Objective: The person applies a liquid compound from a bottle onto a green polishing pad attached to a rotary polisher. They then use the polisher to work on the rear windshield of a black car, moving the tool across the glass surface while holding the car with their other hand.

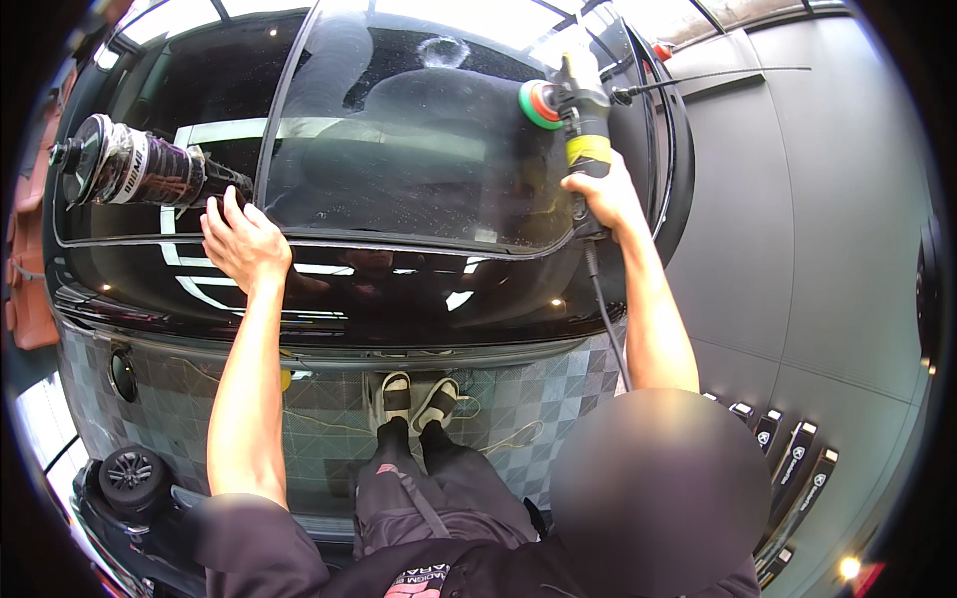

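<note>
My right hand [604,195] is closed round the body of a corded polisher [588,149], black and grey with a yellow band. Its round pad [541,105], green and orange-red, is tilted at the right part of a glossy black car's dark glass panel [429,179]. My left hand [245,239] has its fingers apart, at the narrow end of a black cylindrical thing [150,169] wrapped in shiny clear plastic with a pale label band. Whether the fingertips touch it, I cannot tell. Hazy smears and a whitish ring [443,52] mark the glass.
The polisher's cord [606,309] runs down past my right forearm. Below the car's edge lies a checkered tile floor [518,419] with a thin yellow cord. A dark wheel [132,476] shows at lower left. Grey wall panels [797,199] and several long black boxes [797,478] are on the right.
</note>
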Tool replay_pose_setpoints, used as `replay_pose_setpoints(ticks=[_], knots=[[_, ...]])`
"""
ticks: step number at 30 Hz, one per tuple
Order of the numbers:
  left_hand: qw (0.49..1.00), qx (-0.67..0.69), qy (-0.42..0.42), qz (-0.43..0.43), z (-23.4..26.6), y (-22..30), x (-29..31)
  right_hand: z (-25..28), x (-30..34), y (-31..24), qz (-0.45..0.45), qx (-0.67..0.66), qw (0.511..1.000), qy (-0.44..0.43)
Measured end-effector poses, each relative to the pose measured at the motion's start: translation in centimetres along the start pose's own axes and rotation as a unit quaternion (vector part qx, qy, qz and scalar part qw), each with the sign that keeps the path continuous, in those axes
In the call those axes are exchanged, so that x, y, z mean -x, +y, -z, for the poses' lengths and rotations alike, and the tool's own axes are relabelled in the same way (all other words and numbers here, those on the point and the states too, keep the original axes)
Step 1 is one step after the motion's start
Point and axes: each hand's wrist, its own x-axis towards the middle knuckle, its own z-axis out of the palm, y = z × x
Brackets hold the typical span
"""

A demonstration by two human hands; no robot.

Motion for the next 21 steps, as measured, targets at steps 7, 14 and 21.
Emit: replay_pose_setpoints(ticks=[7,14,21], knots=[[0.999,0.022,-0.022,0.014,0.5,0.2,-0.1,-2.6,-3.7,-6.4,0.065,0.007,0.997,-0.034],[1.000,-0.003,-0.006,0.004,0.1,-0.6,-0.2,-8.0,2.1,-15.7,0.050,0.037,0.996,-0.067],[1.000,-0.005,-0.003,-0.003,0.2,-0.4,-0.2,-6.5,-1.1,-15.9,0.048,0.036,0.995,-0.076]])
